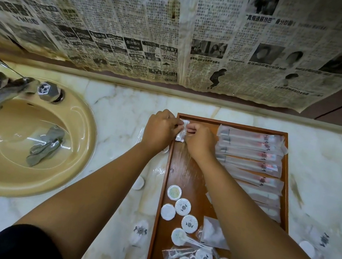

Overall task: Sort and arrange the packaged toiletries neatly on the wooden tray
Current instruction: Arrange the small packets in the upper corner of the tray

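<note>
At tray [181, 171] far-L corner: pkt [180, 135] lengthwise

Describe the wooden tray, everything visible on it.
The wooden tray is rectangular, reddish-brown glossy wood with a low raised rim, lying flat on the marble counter right of the sink. Long sachets lie overlapping in a column along its right side; round soaps and loose packets crowd its near end; the left middle is bare. At its far left corner the left hand and right hand pinch a small packet.
</note>
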`<control>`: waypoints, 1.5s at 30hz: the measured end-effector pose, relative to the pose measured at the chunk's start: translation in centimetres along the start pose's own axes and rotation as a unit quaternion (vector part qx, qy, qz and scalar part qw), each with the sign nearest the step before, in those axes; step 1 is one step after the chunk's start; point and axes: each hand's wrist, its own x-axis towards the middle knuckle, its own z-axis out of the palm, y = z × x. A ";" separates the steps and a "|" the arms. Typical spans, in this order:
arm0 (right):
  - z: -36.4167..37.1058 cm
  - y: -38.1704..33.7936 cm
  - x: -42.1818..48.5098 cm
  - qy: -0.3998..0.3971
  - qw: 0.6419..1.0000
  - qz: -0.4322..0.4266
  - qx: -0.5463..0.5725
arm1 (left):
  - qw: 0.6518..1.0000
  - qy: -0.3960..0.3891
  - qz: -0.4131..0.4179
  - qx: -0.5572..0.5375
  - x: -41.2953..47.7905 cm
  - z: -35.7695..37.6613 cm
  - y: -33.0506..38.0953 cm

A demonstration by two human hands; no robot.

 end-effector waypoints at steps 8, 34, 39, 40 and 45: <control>-0.9 0.5 -0.8 -0.039 0.995 -0.003 0.088 | 0.998 -0.015 0.002 0.063 -0.7 -0.3 0.6; -8.6 12.8 -24.4 -0.141 0.944 -0.082 -0.285 | 0.990 -0.134 0.017 -0.049 -17.3 -1.9 4.6; -10.5 9.7 -22.5 -0.130 0.965 -0.054 -0.220 | 0.990 -0.110 0.049 -0.073 -17.7 -3.0 5.2; -10.5 9.0 -21.6 -0.135 0.964 -0.068 -0.217 | 0.988 -0.101 0.061 -0.097 -17.8 -3.4 5.7; -10.1 4.4 -16.0 -0.183 0.957 -0.150 -0.170 | 0.965 -0.130 -0.044 -0.223 -17.3 -5.0 8.2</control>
